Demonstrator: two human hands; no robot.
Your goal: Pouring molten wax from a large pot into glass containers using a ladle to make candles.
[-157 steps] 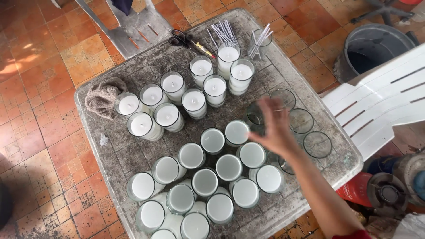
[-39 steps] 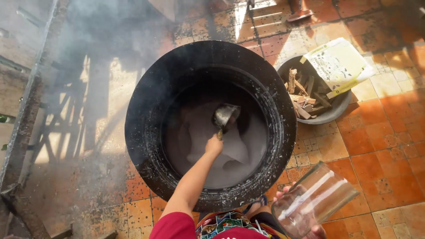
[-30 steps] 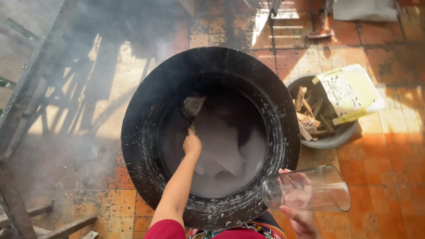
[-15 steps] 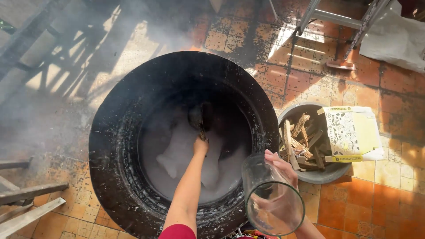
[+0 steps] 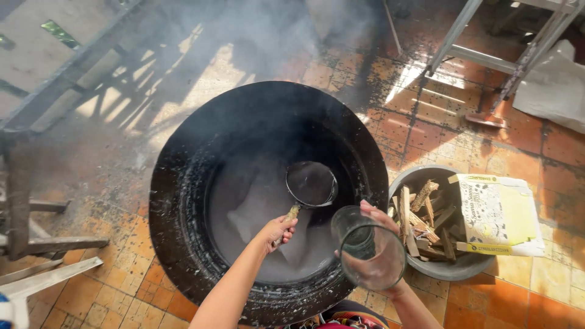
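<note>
A smoky yard floor of worn orange tiles [image 5: 426, 131] carries a big blackened pot [image 5: 183, 201] of pale molten liquid. The left hand [image 5: 277, 230] is curled tight round the handle of a ladle [image 5: 311, 184], whose bowl hangs over the liquid just ahead of it. The right hand [image 5: 379, 222] wraps a clear glass jar [image 5: 368, 256], tilted with its mouth toward the camera, beside the ladle. Right of that hand sits a grey basin of firewood [image 5: 426, 219] with a cardboard sheet [image 5: 496, 213]. A hot pour could miss the tilted jar and scald the fingers, or crack the glass.
</note>
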